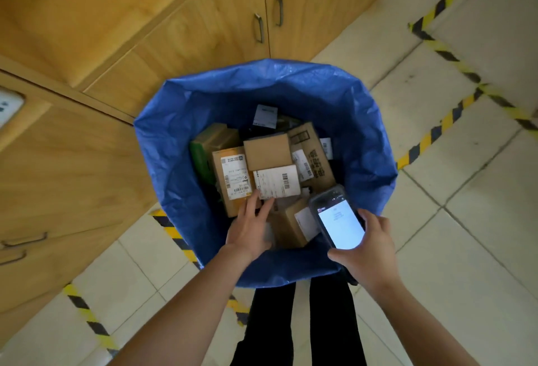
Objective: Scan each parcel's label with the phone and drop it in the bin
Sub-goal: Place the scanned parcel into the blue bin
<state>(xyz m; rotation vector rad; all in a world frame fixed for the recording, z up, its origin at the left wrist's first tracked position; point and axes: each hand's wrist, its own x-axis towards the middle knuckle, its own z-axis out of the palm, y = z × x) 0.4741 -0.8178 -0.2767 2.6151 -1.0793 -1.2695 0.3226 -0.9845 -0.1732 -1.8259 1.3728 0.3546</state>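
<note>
A bin lined with a blue bag (186,138) stands on the floor below me, holding several cardboard parcels with white labels. On top lies a small brown parcel (267,151) with a barcode label along its near edge. My left hand (250,228) reaches into the bin with straight fingers, their tips at the label's near left corner. My right hand (369,252) grips a dark phone (337,217) over the bin's near right side, its lit white screen facing up.
Wooden cabinets (174,30) with metal handles stand behind and to the left of the bin. Yellow-black tape (445,121) marks the tiled floor. My legs in dark trousers (300,322) are right against the bin's near edge.
</note>
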